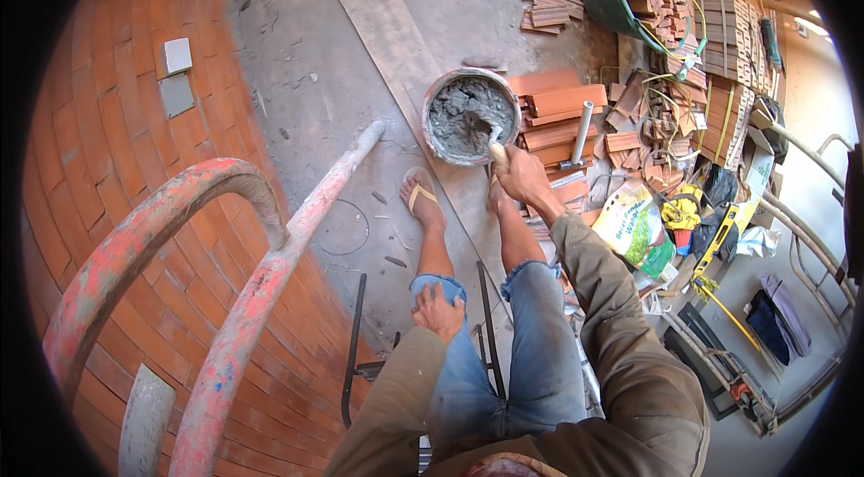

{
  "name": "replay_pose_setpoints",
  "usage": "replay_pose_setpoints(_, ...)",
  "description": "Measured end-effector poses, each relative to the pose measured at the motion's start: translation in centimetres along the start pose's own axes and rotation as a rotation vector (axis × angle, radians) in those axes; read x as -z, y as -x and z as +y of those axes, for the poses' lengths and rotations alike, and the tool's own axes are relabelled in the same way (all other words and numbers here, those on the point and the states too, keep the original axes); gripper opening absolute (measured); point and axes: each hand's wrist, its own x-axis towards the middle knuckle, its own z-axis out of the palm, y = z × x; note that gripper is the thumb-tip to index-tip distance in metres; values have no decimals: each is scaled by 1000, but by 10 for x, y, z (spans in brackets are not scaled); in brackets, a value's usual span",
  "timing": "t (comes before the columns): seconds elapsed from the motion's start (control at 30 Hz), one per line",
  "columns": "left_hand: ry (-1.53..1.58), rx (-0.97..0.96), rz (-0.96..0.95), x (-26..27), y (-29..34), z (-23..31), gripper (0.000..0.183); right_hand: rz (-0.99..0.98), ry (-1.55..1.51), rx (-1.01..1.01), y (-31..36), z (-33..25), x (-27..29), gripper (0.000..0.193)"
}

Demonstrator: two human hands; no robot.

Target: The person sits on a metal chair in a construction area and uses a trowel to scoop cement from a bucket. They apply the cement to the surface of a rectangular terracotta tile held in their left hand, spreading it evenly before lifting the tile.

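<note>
Trowel in right hand, bucket of mortar

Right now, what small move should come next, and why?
Perhaps a small scoop upward: the right hand grips the pale-handled tool, whose far end reaches into the soft-looking grey mix inside the round, grey-smeared bucket, while the left hand rests on the blue denim jeans near the left knee.
</note>
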Motion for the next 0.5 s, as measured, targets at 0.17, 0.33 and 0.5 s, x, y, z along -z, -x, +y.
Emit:
replay_pose_setpoints(0.17,15,6,-19,2,0,0,62,144,54,-46,-34,-8,6,28)
replay_pose_setpoints(0.33,32,-7,27,-13,1,-5,61,28,239,121,-79,-43,15,30)
replay_pose_setpoints(0.5,31,-7,14,-25,-1,-11,59,-33,541,362,-75,-75,-12,28)
